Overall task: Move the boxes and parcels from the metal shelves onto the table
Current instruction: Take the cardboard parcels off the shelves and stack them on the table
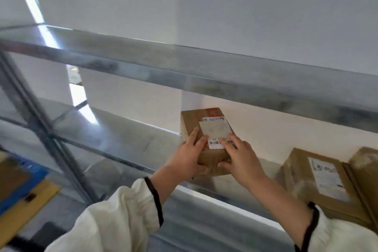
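A small brown cardboard box with white labels and a barcode sits on the middle metal shelf, against the white wall. My left hand grips its near left corner, fingers on top and thumb under the front edge. My right hand grips the near right corner the same way, fingers across the barcode label. A larger brown parcel with a white label lies on the same shelf to the right, with the edge of another box beside it.
The upper shelf beam crosses the view just above the box. A shelf upright stands at left. Blue and brown flat items lie at the lower left. The shelf's left half is bare metal.
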